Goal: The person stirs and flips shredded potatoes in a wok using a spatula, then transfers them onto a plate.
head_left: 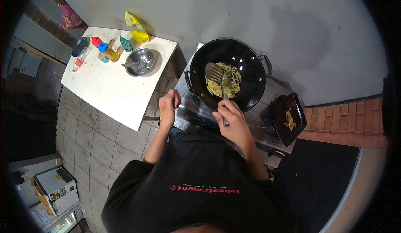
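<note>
My right hand (pixel 232 118) is wrapped round the handle of a slotted metal spatula (pixel 216 73). The spatula's head rests among pale yellow-green strips of food (pixel 234 83) on the left side of a black wok (pixel 250 72). The wok has two side handles and sits on a metal stove (pixel 190 112). My left hand (pixel 169 103) is closed in a loose fist just below and left of the wok's left handle, apart from it; nothing shows in its fingers.
A white table (pixel 112 93) at the left bears a steel bowl (pixel 140 62) with a spoon, several bottles, a yellow packet (pixel 136 27) and a dark plate (pixel 79 47). A black square plate (pixel 284 126) with food strips lies right of the wok, by a brick ledge (pixel 346 122).
</note>
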Tool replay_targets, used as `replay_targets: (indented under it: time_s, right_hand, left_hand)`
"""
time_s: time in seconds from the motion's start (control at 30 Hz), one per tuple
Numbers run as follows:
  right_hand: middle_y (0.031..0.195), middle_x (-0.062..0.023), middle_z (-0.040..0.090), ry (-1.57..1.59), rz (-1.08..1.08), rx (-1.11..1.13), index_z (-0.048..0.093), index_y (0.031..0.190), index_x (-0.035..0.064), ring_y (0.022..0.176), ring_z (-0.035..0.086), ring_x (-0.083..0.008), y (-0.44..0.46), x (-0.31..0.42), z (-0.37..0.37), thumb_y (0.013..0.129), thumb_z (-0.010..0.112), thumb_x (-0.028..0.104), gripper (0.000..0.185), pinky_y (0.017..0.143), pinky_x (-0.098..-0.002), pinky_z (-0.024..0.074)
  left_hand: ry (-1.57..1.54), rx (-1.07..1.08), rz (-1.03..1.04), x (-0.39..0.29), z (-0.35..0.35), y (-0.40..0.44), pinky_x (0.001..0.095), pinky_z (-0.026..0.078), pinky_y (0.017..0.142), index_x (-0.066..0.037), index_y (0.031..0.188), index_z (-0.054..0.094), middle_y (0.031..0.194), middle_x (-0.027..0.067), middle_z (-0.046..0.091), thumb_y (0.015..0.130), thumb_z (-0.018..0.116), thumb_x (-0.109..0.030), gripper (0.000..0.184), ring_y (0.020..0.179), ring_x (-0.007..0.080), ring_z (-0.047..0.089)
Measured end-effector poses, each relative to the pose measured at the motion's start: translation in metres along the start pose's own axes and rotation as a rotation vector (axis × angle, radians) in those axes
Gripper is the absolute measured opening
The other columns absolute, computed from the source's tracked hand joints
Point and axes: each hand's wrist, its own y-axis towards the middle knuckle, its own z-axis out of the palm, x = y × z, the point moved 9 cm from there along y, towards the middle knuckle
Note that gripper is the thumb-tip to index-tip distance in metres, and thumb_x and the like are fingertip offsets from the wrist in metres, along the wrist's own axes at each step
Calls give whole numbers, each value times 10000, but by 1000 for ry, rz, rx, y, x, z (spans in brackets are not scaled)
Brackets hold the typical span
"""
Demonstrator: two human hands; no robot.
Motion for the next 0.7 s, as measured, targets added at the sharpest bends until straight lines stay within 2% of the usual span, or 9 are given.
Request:
replay_targets:
  time_s: [0.1, 0.13, 0.27, 0.4, 0.5, 0.7]
  right_hand:
    - [885, -119, 526, 23, -12, -8, 533, 808, -39, 817, 528, -316, 3, 4, 1, 855, 631, 26, 127, 733, -395, 439]
    - [879, -115, 526, 25, 0, 3, 533, 804, -36, 823, 530, -314, 4, 3, 3, 860, 632, 39, 136, 736, -398, 439]
    - [936, -112, 540, 23, 41, 89, 577, 850, -21, 881, 549, -323, 7, -17, 9, 871, 637, 100, 137, 773, -435, 455]
    - [918, -124, 549, -39, 84, -5, 576, 842, -26, 866, 556, -336, 8, -33, -5, 872, 635, 96, 138, 761, -437, 457]
    - [920, -120, 548, -49, 92, -39, 576, 838, -21, 868, 557, -331, 3, -26, -18, 869, 637, 91, 131, 755, -431, 458]
    - [929, -101, 540, 1, 64, 71, 577, 840, -5, 857, 550, -313, -19, 0, -14, 863, 654, 108, 139, 733, -429, 464]
  left_hand:
    - [-16, 49, 22, -5, 10, 6, 284, 266, 544, -60, 531, 340, 561, 19, 365, 1031, 375, -239, 532, 550, 113, 331]
    - [-7, 35, 25, -4, 10, 8, 285, 253, 526, -68, 515, 349, 547, 25, 364, 1015, 403, -314, 560, 527, 127, 326]
    - [-11, 42, 2, 1, 11, 8, 283, 246, 517, -70, 522, 344, 551, 20, 359, 1015, 409, -306, 551, 526, 123, 325]
    - [-16, 42, -21, 5, 10, 7, 278, 235, 503, -72, 550, 342, 570, 9, 348, 1018, 418, -298, 526, 526, 114, 313]
    - [-21, 47, -43, 9, 9, 6, 274, 232, 500, -73, 565, 344, 583, 7, 348, 1018, 427, -295, 512, 529, 107, 308]
    - [-63, 115, -34, 3, 29, 11, 265, 236, 501, -65, 578, 363, 590, 2, 357, 1018, 442, -259, 487, 539, 93, 312]
